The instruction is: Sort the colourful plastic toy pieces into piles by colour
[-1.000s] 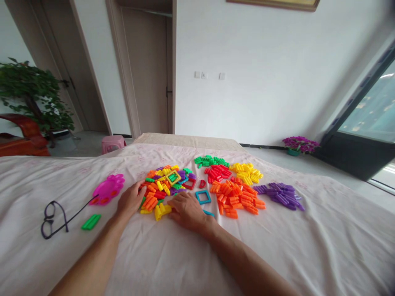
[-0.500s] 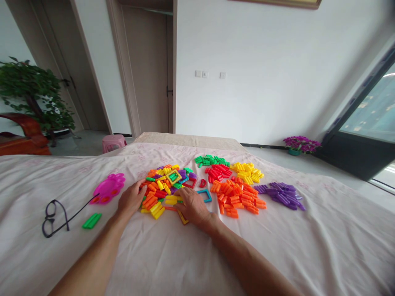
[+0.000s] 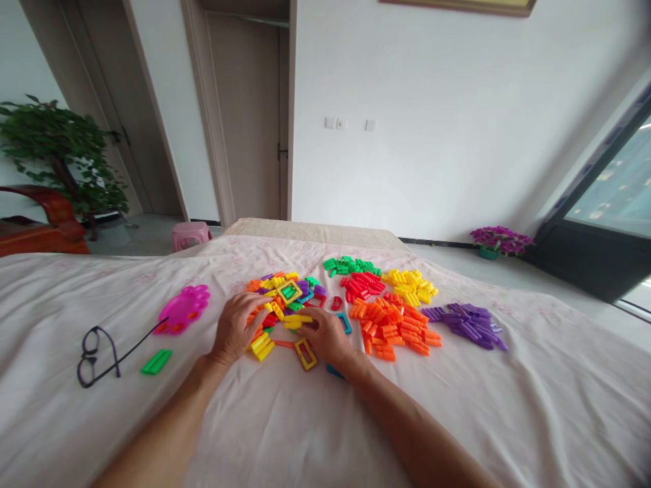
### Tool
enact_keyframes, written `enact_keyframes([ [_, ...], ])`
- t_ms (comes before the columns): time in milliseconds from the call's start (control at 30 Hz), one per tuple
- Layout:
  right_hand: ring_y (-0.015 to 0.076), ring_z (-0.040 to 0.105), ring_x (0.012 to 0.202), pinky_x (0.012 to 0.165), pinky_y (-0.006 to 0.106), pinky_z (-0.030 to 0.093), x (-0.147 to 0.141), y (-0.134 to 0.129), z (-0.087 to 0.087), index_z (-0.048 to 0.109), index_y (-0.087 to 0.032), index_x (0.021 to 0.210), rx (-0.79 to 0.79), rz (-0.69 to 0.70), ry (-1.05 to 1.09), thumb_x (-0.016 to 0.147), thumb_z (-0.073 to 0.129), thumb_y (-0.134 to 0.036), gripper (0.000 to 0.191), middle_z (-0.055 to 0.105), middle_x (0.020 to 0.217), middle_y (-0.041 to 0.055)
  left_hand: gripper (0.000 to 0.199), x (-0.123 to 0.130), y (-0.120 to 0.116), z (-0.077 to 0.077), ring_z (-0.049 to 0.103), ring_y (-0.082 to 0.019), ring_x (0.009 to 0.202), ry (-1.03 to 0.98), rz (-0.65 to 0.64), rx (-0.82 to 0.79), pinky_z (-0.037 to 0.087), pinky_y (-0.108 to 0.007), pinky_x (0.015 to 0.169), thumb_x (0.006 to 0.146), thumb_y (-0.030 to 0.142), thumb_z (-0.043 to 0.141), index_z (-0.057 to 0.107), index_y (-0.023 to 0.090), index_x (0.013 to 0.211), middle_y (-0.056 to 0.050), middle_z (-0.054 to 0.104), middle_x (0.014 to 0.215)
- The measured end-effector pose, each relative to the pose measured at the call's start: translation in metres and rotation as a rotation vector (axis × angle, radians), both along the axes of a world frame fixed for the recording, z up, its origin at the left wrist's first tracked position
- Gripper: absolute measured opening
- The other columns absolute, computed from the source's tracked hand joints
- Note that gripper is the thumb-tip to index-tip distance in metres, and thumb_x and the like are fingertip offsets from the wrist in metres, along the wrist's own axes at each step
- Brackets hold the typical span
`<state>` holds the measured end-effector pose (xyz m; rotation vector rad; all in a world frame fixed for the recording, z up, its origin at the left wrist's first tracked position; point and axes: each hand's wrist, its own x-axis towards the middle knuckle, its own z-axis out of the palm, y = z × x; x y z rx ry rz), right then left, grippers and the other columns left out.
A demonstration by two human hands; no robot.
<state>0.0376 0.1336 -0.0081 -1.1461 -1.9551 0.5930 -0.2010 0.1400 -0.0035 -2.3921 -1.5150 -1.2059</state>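
Note:
A pile of mixed-colour plastic building blocks [image 3: 277, 281] lies on the pale cloth. My left hand [image 3: 234, 328] rests over the pile's left side, thumb and fingers apart, with orange blocks behind and under them. At the pile's right side, my right hand [image 3: 328, 337] pinches a yellow block [image 3: 296, 321]; part of its grip is hidden. Just below that hand lies a yellow square frame [image 3: 306, 354], and a blue frame [image 3: 345, 323] sits beyond its knuckles. Yellow blocks [image 3: 262, 346] lie close to my left wrist. A yellow frame [image 3: 289, 291] tops the pile.
To the right are single-colour heaps: orange [image 3: 397, 329], red [image 3: 362, 286], green [image 3: 352, 266], yellow [image 3: 409, 286] and purple [image 3: 470, 323]. At left lie a pink paw-shaped tray [image 3: 184, 310], black-framed glasses [image 3: 90, 352] and a green block [image 3: 156, 362].
My left hand has moved right and over the pile's edge. My right hand has lifted slightly with a yellow block, uncovering the yellow frame below. The view has shifted slightly.

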Motion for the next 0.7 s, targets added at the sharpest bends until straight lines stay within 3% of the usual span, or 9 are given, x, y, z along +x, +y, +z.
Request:
enact_keyframes([
  [133,0.0166,0.065,0.08,0.073,0.028,0.052,-0.004,-0.002,0.0,0.07,-0.023,0.109,-0.02,0.029,0.093,0.075,0.066,-0.016,0.035,0.071,0.097,0.0024,0.031,0.026,-0.006,0.0,0.059,-0.022,0.102,0.098,-0.167,-0.064,0.042,-0.039,0.096,0.093,0.037,0.045,0.07,0.023,0.104,-0.007,0.07,0.102],
  [433,0.0148,0.065,0.075,0.065,0.024,0.051,0.014,0.007,0.008,0.07,-0.022,0.113,-0.118,0.172,0.123,0.086,0.058,-0.028,0.03,0.07,0.088,0.0019,0.03,0.028,-0.001,-0.011,0.06,-0.022,0.095,0.072,-0.118,-0.134,0.042,-0.038,0.093,0.093,0.04,0.046,0.07,0.022,0.092,-0.006,0.07,0.091],
  [567,0.0126,0.063,0.059,0.054,0.021,0.048,0.04,0.02,0.023,0.069,-0.018,0.111,-0.156,0.034,0.125,0.087,0.054,-0.036,0.034,0.068,0.073,0.0009,0.026,0.03,-0.003,-0.01,0.06,-0.022,0.091,0.118,-0.158,-0.111,0.043,-0.039,0.091,0.091,0.039,0.05,0.07,0.023,0.093,-0.006,0.071,0.09],
  [700,0.012,0.059,0.055,0.051,0.021,0.045,0.083,0.039,0.038,0.07,-0.016,0.109,-0.041,-0.251,0.13,0.085,0.052,-0.039,0.037,0.066,0.07,0.0007,0.029,0.028,-0.003,-0.009,0.061,-0.022,0.099,0.033,-0.137,-0.049,0.043,-0.037,0.094,0.092,0.04,0.049,0.069,0.023,0.104,-0.006,0.07,0.099],
])
